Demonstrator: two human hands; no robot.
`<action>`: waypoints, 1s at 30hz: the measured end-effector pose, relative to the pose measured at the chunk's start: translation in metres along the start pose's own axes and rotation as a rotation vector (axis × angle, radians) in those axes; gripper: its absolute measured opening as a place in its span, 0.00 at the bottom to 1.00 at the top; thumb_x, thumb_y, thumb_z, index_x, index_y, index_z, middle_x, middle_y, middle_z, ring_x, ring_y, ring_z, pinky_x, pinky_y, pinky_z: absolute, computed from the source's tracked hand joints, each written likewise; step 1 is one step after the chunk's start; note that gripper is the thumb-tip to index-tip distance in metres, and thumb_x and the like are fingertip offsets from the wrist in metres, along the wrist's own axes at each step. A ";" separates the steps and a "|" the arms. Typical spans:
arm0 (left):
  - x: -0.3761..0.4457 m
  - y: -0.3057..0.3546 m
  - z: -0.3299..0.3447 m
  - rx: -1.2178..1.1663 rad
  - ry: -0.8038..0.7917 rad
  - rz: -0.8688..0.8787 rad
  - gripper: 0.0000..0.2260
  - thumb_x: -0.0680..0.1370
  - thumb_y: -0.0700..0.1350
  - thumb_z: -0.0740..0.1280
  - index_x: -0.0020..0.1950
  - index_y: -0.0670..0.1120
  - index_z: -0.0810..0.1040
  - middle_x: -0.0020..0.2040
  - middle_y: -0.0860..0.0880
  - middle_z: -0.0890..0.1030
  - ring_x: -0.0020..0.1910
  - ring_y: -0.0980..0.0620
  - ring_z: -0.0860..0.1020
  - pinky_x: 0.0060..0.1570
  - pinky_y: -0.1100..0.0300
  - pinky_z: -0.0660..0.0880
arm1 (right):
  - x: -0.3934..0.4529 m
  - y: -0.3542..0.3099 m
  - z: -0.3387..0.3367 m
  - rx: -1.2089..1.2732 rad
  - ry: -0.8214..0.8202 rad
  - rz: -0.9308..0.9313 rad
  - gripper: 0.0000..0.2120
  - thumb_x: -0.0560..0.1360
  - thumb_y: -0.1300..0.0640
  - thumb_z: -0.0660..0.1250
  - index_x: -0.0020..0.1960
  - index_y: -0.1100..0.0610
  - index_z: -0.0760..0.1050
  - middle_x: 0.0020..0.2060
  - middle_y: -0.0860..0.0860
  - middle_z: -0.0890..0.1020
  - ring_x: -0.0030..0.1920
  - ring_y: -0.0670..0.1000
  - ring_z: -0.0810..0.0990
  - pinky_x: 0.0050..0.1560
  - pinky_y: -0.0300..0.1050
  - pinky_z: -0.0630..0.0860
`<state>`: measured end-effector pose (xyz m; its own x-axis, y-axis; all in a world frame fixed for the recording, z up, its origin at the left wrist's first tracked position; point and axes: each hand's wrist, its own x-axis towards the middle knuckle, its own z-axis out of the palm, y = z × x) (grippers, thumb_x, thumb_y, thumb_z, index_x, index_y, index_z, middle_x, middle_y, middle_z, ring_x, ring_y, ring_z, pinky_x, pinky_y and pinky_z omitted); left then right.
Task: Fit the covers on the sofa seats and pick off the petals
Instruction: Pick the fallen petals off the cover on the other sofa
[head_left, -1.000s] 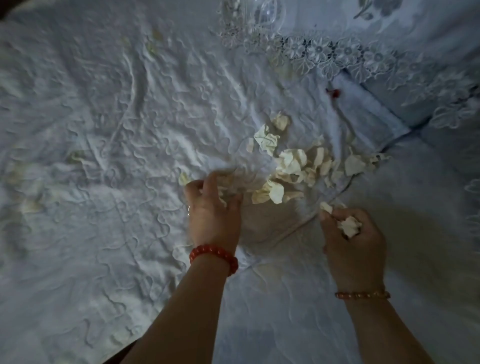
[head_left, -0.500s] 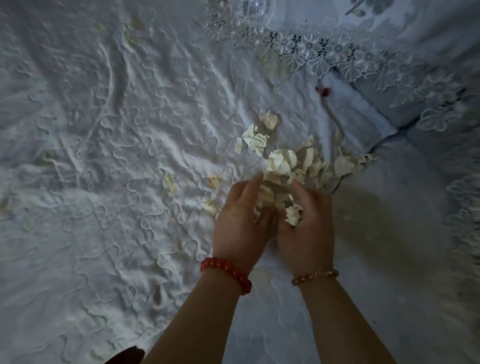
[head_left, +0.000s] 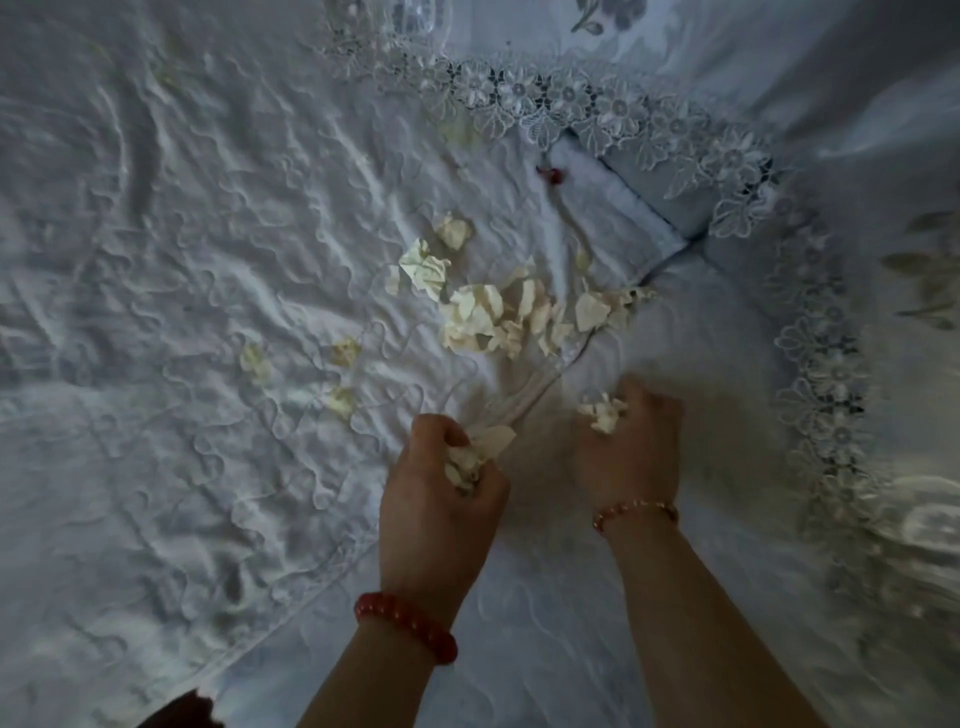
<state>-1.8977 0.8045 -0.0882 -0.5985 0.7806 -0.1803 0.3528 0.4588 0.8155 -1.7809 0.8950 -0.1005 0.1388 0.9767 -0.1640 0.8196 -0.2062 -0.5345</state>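
Nearest, the left hand (head_left: 441, 499), with a red bead bracelet (head_left: 408, 626) at its wrist, has its grip clenched on cream petals (head_left: 475, 457); the right hand (head_left: 631, 447) likewise clutches a small clump (head_left: 602, 411). Both rest on the white embroidered cover (head_left: 182, 415). Just beyond them lies a loose petal pile (head_left: 498, 312), strays to its left, then a small red object (head_left: 555, 175) and lace trim (head_left: 571, 98).

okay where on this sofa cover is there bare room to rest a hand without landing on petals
Bare cover lies left of the left hand, beyond the three stray petals. More lies right of the right hand, up to the lace edge. The petal pile ahead of both hands is crowded.
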 end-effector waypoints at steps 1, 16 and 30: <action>-0.001 -0.001 0.002 0.003 -0.013 0.012 0.11 0.68 0.41 0.70 0.46 0.52 0.73 0.38 0.55 0.76 0.34 0.58 0.75 0.31 0.68 0.69 | 0.004 -0.001 0.003 -0.074 -0.025 -0.055 0.17 0.72 0.61 0.67 0.60 0.59 0.73 0.58 0.59 0.72 0.56 0.58 0.74 0.49 0.40 0.67; -0.127 -0.019 -0.033 -0.080 0.087 -0.044 0.08 0.62 0.52 0.66 0.40 0.60 0.76 0.43 0.58 0.77 0.40 0.68 0.75 0.37 0.78 0.68 | -0.145 0.027 -0.053 0.543 -0.271 0.332 0.08 0.70 0.60 0.72 0.32 0.58 0.79 0.18 0.48 0.75 0.17 0.47 0.71 0.21 0.39 0.68; -0.281 -0.178 -0.213 -0.208 0.408 -0.552 0.06 0.64 0.46 0.68 0.37 0.57 0.77 0.41 0.57 0.78 0.42 0.61 0.77 0.40 0.71 0.72 | -0.401 -0.033 0.068 0.307 -0.854 0.108 0.05 0.69 0.58 0.74 0.35 0.55 0.80 0.28 0.51 0.82 0.31 0.51 0.79 0.35 0.45 0.76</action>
<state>-1.9459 0.4130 -0.0657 -0.8855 0.2186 -0.4099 -0.1990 0.6188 0.7599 -1.9015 0.5059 -0.0738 -0.3529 0.5997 -0.7182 0.6250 -0.4201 -0.6579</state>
